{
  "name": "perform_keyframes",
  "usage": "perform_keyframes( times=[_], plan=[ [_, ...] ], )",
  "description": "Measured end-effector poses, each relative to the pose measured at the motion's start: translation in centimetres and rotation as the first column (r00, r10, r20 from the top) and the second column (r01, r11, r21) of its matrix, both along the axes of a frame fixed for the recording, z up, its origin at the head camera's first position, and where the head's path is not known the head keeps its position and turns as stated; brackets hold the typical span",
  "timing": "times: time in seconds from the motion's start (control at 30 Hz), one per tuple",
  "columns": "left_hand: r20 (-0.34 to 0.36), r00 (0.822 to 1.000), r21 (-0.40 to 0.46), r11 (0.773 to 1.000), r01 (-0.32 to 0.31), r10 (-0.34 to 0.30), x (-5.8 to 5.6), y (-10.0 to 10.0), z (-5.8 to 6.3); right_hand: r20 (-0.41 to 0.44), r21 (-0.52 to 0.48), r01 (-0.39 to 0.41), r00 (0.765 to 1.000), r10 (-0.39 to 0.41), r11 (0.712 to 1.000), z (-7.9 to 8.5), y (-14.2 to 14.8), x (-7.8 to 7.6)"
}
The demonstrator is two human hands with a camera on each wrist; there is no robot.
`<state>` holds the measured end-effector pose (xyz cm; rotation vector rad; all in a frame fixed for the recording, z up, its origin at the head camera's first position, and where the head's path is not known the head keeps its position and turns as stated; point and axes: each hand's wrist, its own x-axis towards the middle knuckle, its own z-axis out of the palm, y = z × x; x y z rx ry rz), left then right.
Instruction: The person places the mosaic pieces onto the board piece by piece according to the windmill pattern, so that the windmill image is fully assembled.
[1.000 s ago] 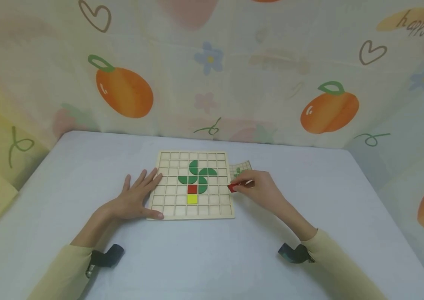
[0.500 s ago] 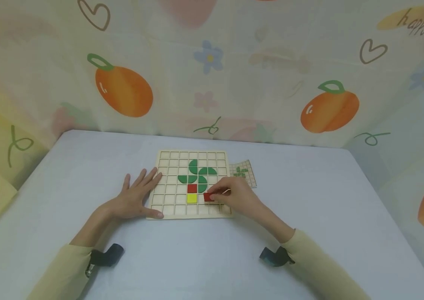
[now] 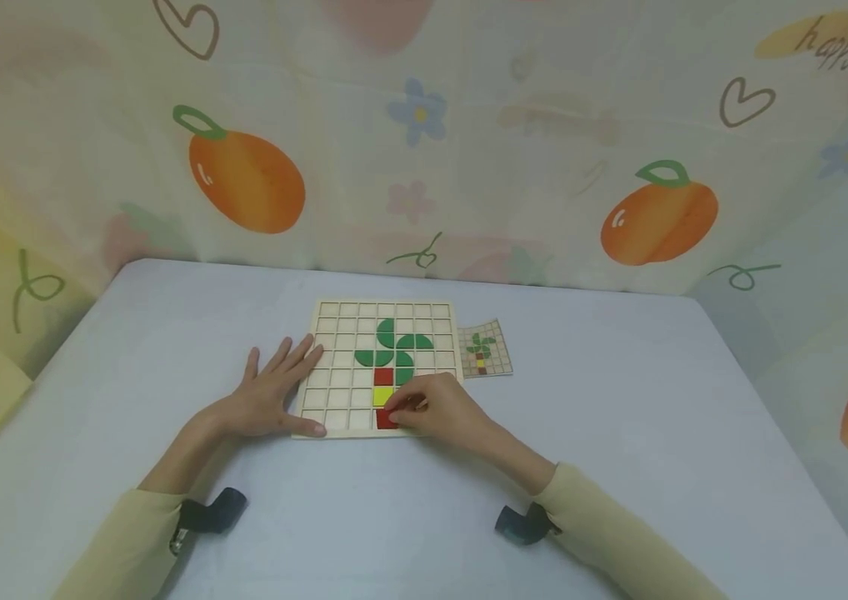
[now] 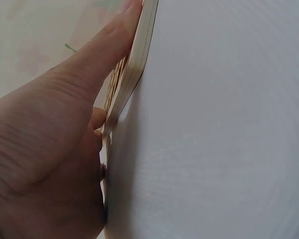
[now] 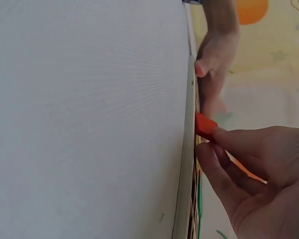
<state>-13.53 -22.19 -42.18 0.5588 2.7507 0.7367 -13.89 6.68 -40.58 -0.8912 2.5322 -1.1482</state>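
Observation:
A wooden grid board (image 3: 337, 379) lies on the white table. Green quarter-circle tiles (image 3: 386, 333) form a pinwheel on it, with a red square tile (image 3: 383, 377) and a yellow square tile (image 3: 382, 396) in a column below. My right hand (image 3: 442, 408) pinches another red square tile (image 3: 386, 418) at the cell under the yellow one. In the right wrist view this red tile (image 5: 205, 125) stands tilted at the board's edge. My left hand (image 3: 266, 400) rests on the board's left edge with fingers spread; its thumb (image 4: 99, 52) lies along the near corner in the left wrist view.
To the board's right lies a small pattern card (image 3: 499, 358) showing a green pinwheel over a red and yellow column. White cloth (image 3: 619, 375) covers the table. A printed fabric backdrop (image 3: 469, 167) hangs behind it.
My right hand has carried the red tile from beside the card leftward and nearer, to the cell below the yellow tile. The card is now uncovered. My left hand stays put.

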Motion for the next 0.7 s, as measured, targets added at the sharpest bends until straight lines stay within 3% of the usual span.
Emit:
perform_keyframes(
  times=[0.27, 0.7],
  plan=[
    [-0.003, 1.000, -0.011, 1.000, -0.006, 0.005, 0.0, 0.0, -0.1, -0.056, 0.106, 0.043, 0.998, -0.037, 0.993, 0.4, -0.8, 0.4],
    [-0.006, 1.000, -0.006, 1.000, -0.004, 0.004, 0.0, 0.0, -0.2, -0.113, 0.153, 0.048, 0.993, -0.030, 0.987, 0.3, -1.2, 0.3]
  ],
)
